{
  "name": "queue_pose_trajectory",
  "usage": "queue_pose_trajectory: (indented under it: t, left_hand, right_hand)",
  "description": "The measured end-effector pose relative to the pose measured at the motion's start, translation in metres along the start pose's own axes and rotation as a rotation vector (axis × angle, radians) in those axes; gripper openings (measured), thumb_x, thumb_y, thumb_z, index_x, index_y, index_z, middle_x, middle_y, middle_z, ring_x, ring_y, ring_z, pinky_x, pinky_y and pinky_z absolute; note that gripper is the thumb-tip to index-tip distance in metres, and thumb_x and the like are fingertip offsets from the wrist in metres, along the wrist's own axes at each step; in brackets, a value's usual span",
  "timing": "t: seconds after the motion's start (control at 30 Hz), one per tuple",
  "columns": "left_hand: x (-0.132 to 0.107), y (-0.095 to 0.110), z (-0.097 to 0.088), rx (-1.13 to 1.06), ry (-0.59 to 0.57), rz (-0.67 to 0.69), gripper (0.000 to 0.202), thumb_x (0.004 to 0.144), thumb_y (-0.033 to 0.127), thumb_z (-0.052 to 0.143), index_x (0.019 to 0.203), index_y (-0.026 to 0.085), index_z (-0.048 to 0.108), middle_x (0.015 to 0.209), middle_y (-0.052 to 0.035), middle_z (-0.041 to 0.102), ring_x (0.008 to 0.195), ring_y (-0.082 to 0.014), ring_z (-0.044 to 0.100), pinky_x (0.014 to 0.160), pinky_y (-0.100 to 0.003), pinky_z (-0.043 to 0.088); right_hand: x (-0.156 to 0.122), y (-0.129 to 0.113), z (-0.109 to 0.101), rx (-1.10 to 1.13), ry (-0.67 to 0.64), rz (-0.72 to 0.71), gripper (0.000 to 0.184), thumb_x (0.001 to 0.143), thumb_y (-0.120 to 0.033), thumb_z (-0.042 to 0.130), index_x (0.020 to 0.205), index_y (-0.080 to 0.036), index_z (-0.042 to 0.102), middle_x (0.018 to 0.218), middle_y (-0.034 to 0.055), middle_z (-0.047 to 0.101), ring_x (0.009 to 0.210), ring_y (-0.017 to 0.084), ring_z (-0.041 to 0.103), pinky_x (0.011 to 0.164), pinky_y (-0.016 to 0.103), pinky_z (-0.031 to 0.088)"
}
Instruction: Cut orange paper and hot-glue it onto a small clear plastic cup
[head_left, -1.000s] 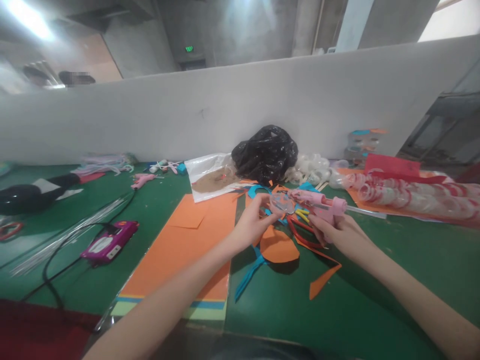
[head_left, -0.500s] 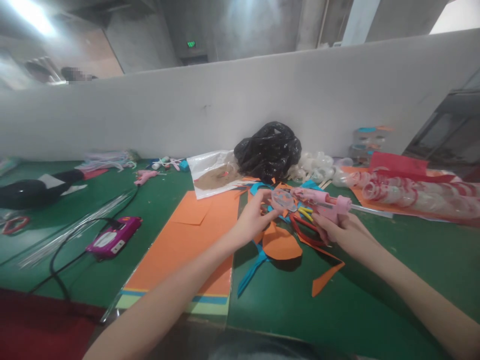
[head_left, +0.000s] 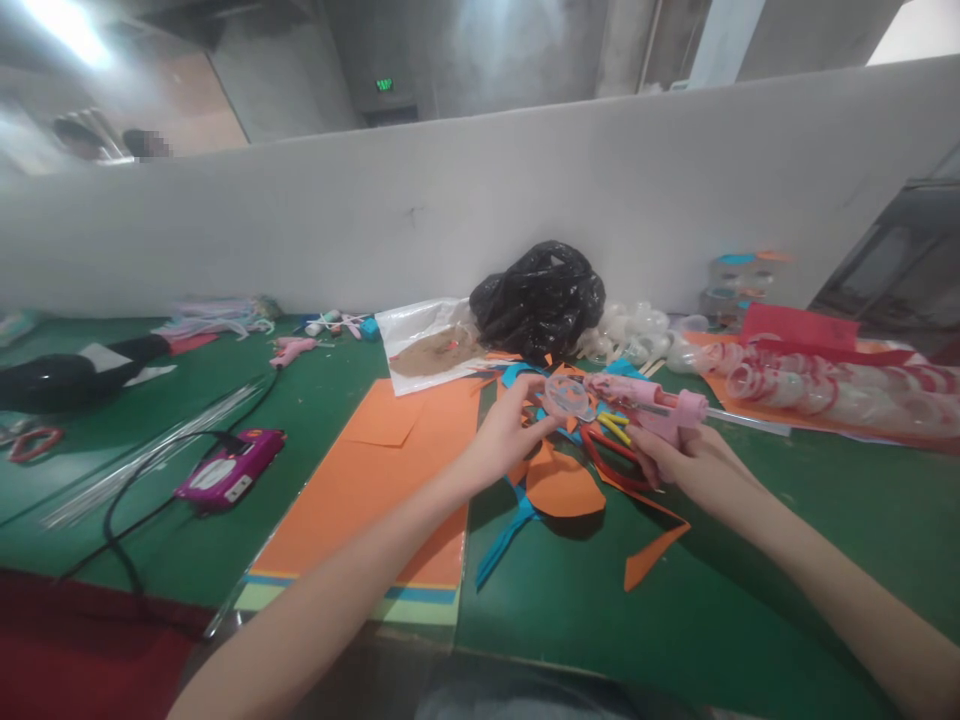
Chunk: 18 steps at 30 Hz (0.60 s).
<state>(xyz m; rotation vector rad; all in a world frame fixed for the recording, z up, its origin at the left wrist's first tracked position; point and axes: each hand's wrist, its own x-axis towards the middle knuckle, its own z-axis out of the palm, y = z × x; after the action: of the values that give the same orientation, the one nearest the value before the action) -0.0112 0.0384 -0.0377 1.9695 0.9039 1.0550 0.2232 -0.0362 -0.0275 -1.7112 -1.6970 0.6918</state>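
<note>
My right hand (head_left: 686, 462) grips a pink glue gun (head_left: 651, 404) by its handle, its nozzle pointing left. The nozzle meets a small clear round piece (head_left: 567, 397), which my left hand (head_left: 504, 437) pinches between thumb and fingers. Both hands hover over the green table (head_left: 750, 600), just above a heap of orange, blue, red and yellow paper scraps (head_left: 564, 487).
An orange sheet (head_left: 375, 480) lies on the left. A magenta device (head_left: 229, 470) with a black cable sits beyond it, near a second pink glue gun (head_left: 291, 349). A black bag (head_left: 538, 298) and clear rings (head_left: 810, 388) stand along the white partition (head_left: 480, 210).
Both hands with the glue gun and clear piece have risen slightly in view. The grip of each hand is the same.
</note>
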Motion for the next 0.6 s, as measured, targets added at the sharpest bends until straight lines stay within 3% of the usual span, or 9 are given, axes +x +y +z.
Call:
queue_pose_trajectory:
  t: [0.6]
  left_hand:
    - [0.0009, -0.0058, -0.0013, 0.014, -0.006, 0.014, 0.030, 0.091, 0.033, 0.070, 0.115, 0.024, 0.055, 0.119, -0.0040, 0.066, 0.105, -0.0193, 0.064, 0.087, -0.033, 0.051]
  right_hand:
    - [0.0005, 0.0048, 0.0018, 0.009, 0.028, -0.033, 0.059, 0.089, -0.064, 0.048, 0.046, -0.024, 0.052, 0.049, 0.0027, 0.058, 0.051, 0.017, 0.055, 0.054, 0.030, 0.045]
